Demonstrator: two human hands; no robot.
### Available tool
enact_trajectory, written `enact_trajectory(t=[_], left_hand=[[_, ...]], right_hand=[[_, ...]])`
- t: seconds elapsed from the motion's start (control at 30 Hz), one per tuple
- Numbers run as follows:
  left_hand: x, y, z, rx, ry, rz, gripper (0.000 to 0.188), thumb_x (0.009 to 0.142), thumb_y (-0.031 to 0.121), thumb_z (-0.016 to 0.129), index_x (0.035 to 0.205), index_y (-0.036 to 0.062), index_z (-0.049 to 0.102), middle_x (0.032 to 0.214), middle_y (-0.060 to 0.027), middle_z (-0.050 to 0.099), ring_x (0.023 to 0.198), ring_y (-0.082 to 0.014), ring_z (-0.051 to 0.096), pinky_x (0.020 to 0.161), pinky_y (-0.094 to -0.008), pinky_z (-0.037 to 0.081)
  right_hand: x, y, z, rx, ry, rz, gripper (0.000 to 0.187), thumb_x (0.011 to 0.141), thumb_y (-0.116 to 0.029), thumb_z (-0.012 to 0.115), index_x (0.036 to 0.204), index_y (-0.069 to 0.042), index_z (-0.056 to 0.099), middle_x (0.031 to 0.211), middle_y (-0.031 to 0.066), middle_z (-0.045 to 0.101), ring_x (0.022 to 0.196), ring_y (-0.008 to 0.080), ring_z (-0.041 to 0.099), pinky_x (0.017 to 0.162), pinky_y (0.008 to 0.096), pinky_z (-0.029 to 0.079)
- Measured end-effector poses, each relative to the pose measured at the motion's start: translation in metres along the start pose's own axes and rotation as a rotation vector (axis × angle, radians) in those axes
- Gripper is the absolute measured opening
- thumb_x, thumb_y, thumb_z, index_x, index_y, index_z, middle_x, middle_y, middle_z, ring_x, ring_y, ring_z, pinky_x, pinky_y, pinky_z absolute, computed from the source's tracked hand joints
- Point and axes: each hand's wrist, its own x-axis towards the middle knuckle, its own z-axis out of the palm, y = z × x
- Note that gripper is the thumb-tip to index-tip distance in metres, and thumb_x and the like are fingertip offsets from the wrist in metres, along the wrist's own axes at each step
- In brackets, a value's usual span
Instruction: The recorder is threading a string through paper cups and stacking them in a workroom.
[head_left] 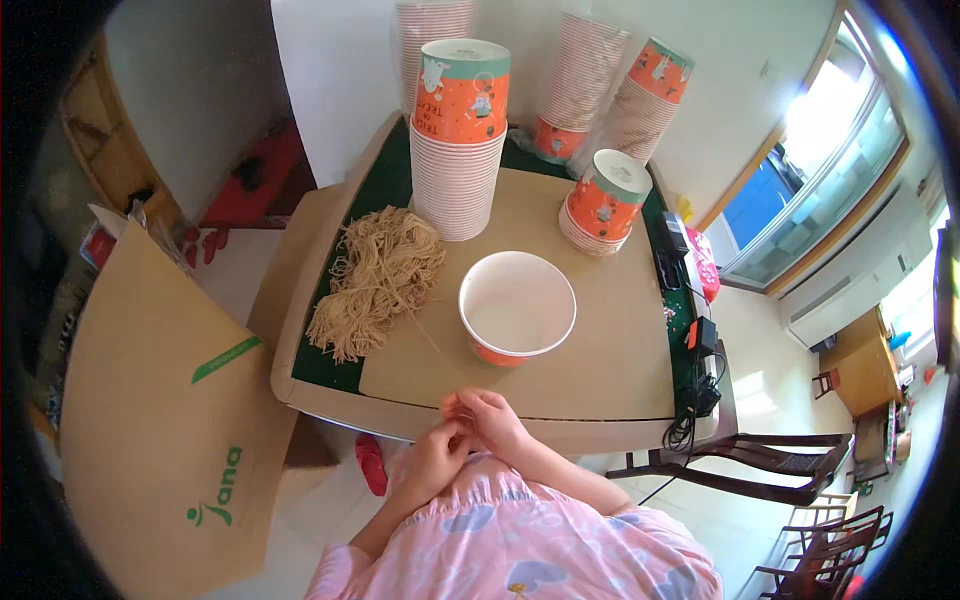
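Observation:
Both of my hands meet just off the table's front edge, below the open cup. My left hand (440, 455) is closed, its fingertips tucked against the other hand. With its fingers curled together, my right hand (488, 418) rests over them; whatever they pinch, if anything, is too small or hidden. Closest to them stands an upright white paper bucket (516, 305) with an orange outside, its wide mouth facing up and only its white inside showing. Left of it lies a loose heap of tan string (375, 280), with a few strands trailing toward the bucket.
A tall upside-down stack of paper buckets (458, 180) stands behind the string; a shorter stack (606, 205) sits at right. Wrapped stacks (582, 85) line the wall. A power strip (672, 250) and black cables (700, 400) edge the table. A large cardboard box (165, 420) is at left.

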Motion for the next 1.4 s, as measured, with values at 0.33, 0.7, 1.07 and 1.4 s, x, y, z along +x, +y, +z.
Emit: enact_trajectory(t=[0.33, 0.7, 1.07, 1.4], left_hand=[[-0.011, -0.007, -0.044, 0.138, 0.231, -0.075, 0.007, 0.081, 0.007, 0.066, 0.079, 0.0008, 0.063, 0.076, -0.0124, 0.063, 0.067, -0.0247, 0.063, 0.059, -0.0328, 0.049], [0.052, -0.024, -0.061, 0.685, -0.205, -0.066, 0.002, 0.075, 0.009, 0.066, 0.077, 0.0078, 0.066, 0.082, -0.0115, 0.062, 0.082, -0.0306, 0.061, 0.072, -0.0424, 0.049], [0.121, 0.094, -0.006, 0.189, 0.052, 0.427, 0.008, 0.081, 0.006, 0.066, 0.089, 0.005, 0.065, 0.085, -0.0092, 0.062, 0.081, -0.0274, 0.061, 0.07, -0.0366, 0.05], [0.129, 0.095, 0.035, -0.285, -0.17, 0.104, 0.007, 0.084, 0.008, 0.069, 0.084, 0.0009, 0.067, 0.072, -0.0051, 0.06, 0.061, -0.0109, 0.056, 0.056, -0.0259, 0.046]], right_hand=[[-0.086, -0.085, -0.042, -0.054, 0.128, -0.476, 0.034, 0.102, -0.023, 0.038, 0.075, -0.003, 0.047, 0.059, -0.0017, 0.032, 0.05, 0.0089, 0.026, 0.046, 0.0253, 0.024], [-0.079, -0.116, -0.05, -0.94, 0.11, -0.384, 0.031, 0.1, -0.023, 0.046, 0.084, -0.002, 0.062, 0.062, -0.0018, 0.042, 0.058, 0.0074, 0.038, 0.053, 0.0241, 0.033], [-0.068, -0.124, -0.071, -1.002, 0.154, -0.324, 0.021, 0.096, -0.015, 0.047, 0.088, -0.001, 0.061, 0.067, 0.0038, 0.054, 0.061, 0.0127, 0.048, 0.058, 0.0288, 0.041], [-0.065, -0.118, -0.049, -0.677, 0.349, -0.455, 0.004, 0.089, -0.004, 0.06, 0.092, -0.002, 0.058, 0.067, -0.0007, 0.053, 0.058, 0.0042, 0.044, 0.051, 0.0209, 0.035]])
